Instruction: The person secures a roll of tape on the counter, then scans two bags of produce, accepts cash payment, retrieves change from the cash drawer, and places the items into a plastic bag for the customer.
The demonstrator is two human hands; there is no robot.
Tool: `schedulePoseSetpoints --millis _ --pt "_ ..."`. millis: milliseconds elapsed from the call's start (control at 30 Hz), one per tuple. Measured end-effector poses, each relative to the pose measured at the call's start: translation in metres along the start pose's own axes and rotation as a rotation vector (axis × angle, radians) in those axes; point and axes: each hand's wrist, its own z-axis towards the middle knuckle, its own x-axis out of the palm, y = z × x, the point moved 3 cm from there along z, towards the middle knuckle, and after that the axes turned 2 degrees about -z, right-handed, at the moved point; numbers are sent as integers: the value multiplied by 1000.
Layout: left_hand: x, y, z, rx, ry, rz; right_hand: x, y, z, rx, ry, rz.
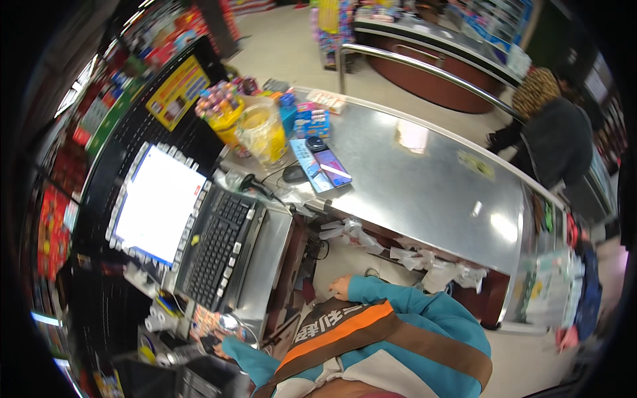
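At the lower left, my left hand (219, 346) reaches below the keyboard, its fingers bent around a small dark thing too blurred to name. Beside it is a colourful patterned item (211, 320) with a shiny round thing. My right hand (340, 287) is in front of my apron (345, 328), near the counter's inner edge, with loosely bent fingers and nothing visible in them. A black keyboard (215, 249) lies below a bright screen (159, 205). On the steel counter (411, 192), a phone (333, 167) rests on a blue-and-white packet (308, 164).
Yellow tubs (262, 132) of lollipops and sweets stand at the counter's far left. A handheld scanner (257, 186) lies near the keyboard. Plastic bags (434, 265) hang under the counter edge. A person in dark clothes (557, 139) is beyond a metal rail (431, 69).
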Motion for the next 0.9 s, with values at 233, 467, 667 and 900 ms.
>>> schedulePoseSetpoints --millis 233,467,667,900 --pt "52 33 8 126 -16 -67 36 61 40 54 -283 196" --pt "70 21 32 239 -29 -150 45 72 65 108 -156 176" --pt "83 24 46 279 -42 -190 37 69 97 144 -230 211" --pt "88 44 61 326 -62 -229 21 122 145 -68 -209 414"
